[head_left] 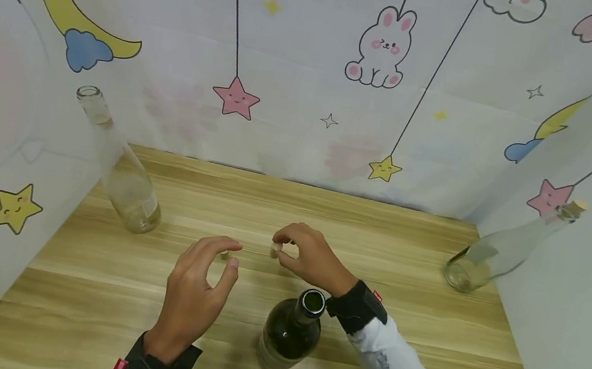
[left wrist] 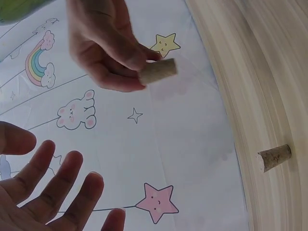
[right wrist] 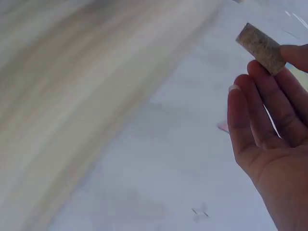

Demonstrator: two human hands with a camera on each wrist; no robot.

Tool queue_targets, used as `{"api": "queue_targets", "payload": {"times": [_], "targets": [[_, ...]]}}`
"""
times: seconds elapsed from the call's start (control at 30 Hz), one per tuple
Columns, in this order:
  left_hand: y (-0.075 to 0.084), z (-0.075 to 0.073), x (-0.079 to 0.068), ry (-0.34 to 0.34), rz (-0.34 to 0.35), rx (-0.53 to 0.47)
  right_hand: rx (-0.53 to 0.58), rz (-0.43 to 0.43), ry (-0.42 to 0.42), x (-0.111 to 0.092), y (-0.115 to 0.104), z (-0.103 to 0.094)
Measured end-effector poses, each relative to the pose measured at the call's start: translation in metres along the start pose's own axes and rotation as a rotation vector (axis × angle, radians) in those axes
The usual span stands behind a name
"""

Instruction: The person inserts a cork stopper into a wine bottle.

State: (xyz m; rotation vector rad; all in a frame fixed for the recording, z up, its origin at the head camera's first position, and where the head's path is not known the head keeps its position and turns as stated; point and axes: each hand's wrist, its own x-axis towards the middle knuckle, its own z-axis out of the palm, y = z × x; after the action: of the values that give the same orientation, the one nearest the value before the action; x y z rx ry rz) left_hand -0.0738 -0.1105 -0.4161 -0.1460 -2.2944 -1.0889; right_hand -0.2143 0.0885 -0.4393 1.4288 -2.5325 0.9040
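Note:
My right hand (head_left: 317, 259) pinches a small cork (right wrist: 262, 48) between thumb and fingertips, held up off the table. The same cork (left wrist: 158, 71) shows end-on to the side in the left wrist view. A second cork (left wrist: 275, 158) stands upright on the table; in the head view my left hand (head_left: 195, 289) partly hides it. The left fingers (left wrist: 72, 178) are spread and loosely bent, with nothing gripped. Between my forearms stands a dark green bottle (head_left: 287, 339), its mouth uncovered and close to the right wrist.
A clear glass bottle (head_left: 129, 187) with an uncovered mouth stands at the back left of the wooden table (head_left: 379, 233). Another clear bottle (head_left: 500, 255), with a cork in its neck, stands at the right. Patterned cloth (head_left: 298, 85) walls the back and sides.

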Motion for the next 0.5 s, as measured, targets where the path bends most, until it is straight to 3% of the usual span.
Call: {"api": "queue_targets", "payload": {"times": [0.23, 0.5], "targets": [[-0.001, 0.005, 0.000, -0.006, -0.001, -0.006, -0.034, -0.081, 0.115, -0.019, -0.039, -0.068], [0.002, 0.010, -0.001, -0.023, 0.002, -0.020, 0.116, -0.245, 0.298, -0.030, -0.087, -0.116]]}}
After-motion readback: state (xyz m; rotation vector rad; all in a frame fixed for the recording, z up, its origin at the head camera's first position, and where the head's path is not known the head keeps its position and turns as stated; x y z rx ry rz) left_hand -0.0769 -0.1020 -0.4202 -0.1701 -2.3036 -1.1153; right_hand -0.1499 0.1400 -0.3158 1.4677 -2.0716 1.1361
